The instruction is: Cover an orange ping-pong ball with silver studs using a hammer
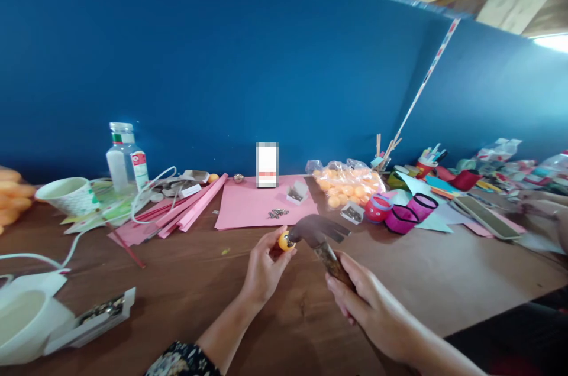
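My left hand (266, 263) is closed around an orange ball (284, 242), about the size of a ping-pong ball, gripped between thumb and fingers. Small shiny metal pieces show on the side of the ball towards the hammer. In my right hand (355, 290) is a claw hammer (315, 231), its handle wrapped by the fingers. The hammer's face is at the ball; whether they touch, I cannot tell. Behind the ball, a loose pile of metal tacks (278, 213) lies on pink paper (239, 204), near a small open box (296, 191) of them.
A bag of orange balls (348, 184) and another tack box (352, 213) stand at the back right, near magenta cups (402, 218). To the left are a bottle (126, 157), a paper cup (66, 195) and a white cable (142, 201). Another person's hand (550, 210) shows far right.
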Demonstrator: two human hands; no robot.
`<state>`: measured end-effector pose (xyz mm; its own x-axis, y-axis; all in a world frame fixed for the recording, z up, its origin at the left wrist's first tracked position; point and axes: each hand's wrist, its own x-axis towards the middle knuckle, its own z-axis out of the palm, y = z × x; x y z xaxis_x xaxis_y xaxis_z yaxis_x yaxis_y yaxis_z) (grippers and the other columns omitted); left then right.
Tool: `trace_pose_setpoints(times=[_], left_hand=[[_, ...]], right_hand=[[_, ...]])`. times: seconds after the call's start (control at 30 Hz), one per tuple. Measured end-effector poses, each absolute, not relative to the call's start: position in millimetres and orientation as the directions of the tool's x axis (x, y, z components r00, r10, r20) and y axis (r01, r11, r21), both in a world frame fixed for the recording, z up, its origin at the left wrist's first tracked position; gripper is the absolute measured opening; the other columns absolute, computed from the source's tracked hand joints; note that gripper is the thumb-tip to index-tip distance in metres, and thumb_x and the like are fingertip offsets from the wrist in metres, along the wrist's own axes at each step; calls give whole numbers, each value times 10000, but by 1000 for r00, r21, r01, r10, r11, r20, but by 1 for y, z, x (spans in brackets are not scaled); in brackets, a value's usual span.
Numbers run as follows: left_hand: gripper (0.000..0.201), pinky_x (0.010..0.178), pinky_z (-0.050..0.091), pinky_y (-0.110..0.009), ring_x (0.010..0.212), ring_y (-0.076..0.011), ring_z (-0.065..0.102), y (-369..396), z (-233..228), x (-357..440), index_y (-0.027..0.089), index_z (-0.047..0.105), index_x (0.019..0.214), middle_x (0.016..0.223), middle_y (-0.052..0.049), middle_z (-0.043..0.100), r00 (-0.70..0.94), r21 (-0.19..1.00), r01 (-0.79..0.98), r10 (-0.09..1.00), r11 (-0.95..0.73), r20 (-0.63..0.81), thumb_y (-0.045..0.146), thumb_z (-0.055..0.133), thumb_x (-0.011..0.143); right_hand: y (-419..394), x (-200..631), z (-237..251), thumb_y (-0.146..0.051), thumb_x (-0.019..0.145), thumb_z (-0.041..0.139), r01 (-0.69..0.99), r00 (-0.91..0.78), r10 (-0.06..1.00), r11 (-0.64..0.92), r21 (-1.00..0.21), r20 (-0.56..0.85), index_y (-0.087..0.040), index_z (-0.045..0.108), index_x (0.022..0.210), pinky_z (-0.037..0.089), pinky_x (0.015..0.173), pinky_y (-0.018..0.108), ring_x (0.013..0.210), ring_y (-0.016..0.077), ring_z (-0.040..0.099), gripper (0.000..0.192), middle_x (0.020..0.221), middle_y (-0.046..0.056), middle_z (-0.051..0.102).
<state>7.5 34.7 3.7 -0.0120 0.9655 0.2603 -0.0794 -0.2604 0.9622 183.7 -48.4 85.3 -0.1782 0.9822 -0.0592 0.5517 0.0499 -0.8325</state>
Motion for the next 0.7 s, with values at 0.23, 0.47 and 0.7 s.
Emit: trace_pose_setpoints(times=[0.23,0.47,0.7], left_hand=[[385,771,466,-304,862,-184,574,34,3,5,196,573,1087,986,-76,606,50,913,163,927,-374,371,244,589,705],[466,670,468,-263,710,-154,578,36,10,5,150,582,1083,845,-54,646,89,989,4,985,-147,146,315,642,651],[427,532,434,-211,540,-98,505,37,11,3,119,615,1000,617,7,586,84,997,-30,993,-76,78,302,672,618]], right_hand=[[-49,177,93,-395,832,441,540,-184,981,46,-840,-64,-186,482,902,367,522,208,536,108,442,224,602,-25,492],[-50,177,89,-399,836,427,543,-179,982,51,-838,-57,-190,481,945,370,537,213,547,109,449,241,628,-21,505],[-50,181,82,-399,837,421,541,-136,988,17,-841,-67,-191,474,941,371,544,214,571,114,459,238,639,-18,501]])
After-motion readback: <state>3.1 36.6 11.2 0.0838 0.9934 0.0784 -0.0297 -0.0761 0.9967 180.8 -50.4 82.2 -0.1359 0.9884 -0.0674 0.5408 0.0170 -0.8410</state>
